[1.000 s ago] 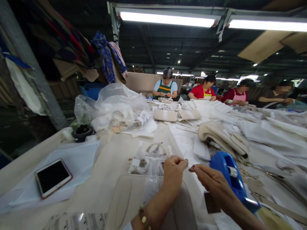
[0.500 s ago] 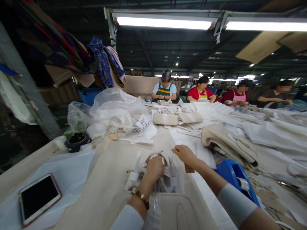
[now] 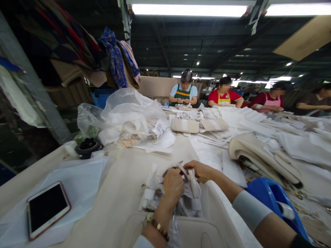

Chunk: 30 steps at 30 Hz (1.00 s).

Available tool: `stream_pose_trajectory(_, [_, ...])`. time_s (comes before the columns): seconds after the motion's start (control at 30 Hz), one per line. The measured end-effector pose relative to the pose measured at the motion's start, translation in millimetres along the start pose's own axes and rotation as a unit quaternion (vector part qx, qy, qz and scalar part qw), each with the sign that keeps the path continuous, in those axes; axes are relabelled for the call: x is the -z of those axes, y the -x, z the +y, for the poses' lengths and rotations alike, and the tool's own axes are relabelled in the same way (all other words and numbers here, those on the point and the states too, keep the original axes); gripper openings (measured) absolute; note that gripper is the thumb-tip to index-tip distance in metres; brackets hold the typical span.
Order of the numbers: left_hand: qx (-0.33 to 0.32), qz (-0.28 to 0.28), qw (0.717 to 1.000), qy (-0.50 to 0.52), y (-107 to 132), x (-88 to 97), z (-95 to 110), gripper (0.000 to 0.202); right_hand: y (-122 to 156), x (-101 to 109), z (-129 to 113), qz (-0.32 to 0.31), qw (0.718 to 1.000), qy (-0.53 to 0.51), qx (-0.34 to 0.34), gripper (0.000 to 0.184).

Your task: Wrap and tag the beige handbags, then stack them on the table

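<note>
Left hand (image 3: 173, 184) partly hides the handle (image 3: 184, 171) between phone (image 3: 49, 209) and blue dispenser (image 3: 271, 199).

From here I get two lamps (image 3: 191, 10) glaring white far above the left hand (image 3: 173, 183) against a near-black roof (image 3: 181, 39). The surface (image 3: 111, 196) around that hand is softly lit, shadows faint. Fine detail looks smeared to me, edges stretch, and pixel blocks mask people (image 3: 223, 97) beyond the hand.
</note>
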State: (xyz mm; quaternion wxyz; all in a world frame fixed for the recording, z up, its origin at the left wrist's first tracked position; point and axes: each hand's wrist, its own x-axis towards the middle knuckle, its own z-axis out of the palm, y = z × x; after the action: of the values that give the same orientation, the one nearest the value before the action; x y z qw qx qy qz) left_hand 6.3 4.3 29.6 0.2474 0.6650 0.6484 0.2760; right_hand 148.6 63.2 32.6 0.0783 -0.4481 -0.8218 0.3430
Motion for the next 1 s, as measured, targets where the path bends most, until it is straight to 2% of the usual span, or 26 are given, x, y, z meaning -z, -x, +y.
stream_pose_trajectory(0.13, [-0.002,0.018,0.999,-0.03,0.6,-3.8,-1.0,0.028,1.6,7.5,-3.5,-0.002,0.998,0.054,-0.011,0.023])
stream_pose_trajectory(0.3, [-0.014,0.042,0.998,-0.043,6.3,-4.6,-0.2,0.024,9.6,25.4,-9.4,0.031,0.978,0.206,0.0,0.022])
stream_pose_trajectory(0.43, [-0.035,0.065,0.997,0.0,10.0,-2.8,-2.3,0.02,18.6,31.3,-14.2,0.079,0.945,0.316,0.005,0.026])
stream_pose_trajectory(0.53, [-0.067,0.068,0.994,0.06,10.7,-0.3,-5.5,0.018,23.1,33.5,-18.4,0.087,0.932,0.353,0.004,0.03])
stream_pose_trajectory(0.63, [-0.098,0.067,0.986,0.117,10.4,2.1,-8.0,0.016,26.7,37.0,-25.3,0.072,0.925,0.373,0.004,0.039])
stream_pose_trajectory(0.73, [-0.115,0.075,0.978,0.158,10.7,2.7,-9.0,0.017,29.4,41.0,-33.4,0.034,0.919,0.393,0.0,0.035])
stream_pose_trajectory(0.83, [-0.118,0.087,0.97,0.193,12.2,1.6,-9.8,0.016,29.0,44.6,-39.3,-0.006,0.917,0.399,-0.003,0.029])
stream_pose_trajectory(1.0, [-0.11,0.099,0.954,0.26,13.5,-1.6,-12.5,0.013,22.6,51.3,-45.8,-0.015,0.927,0.375,-0.011,0.039])
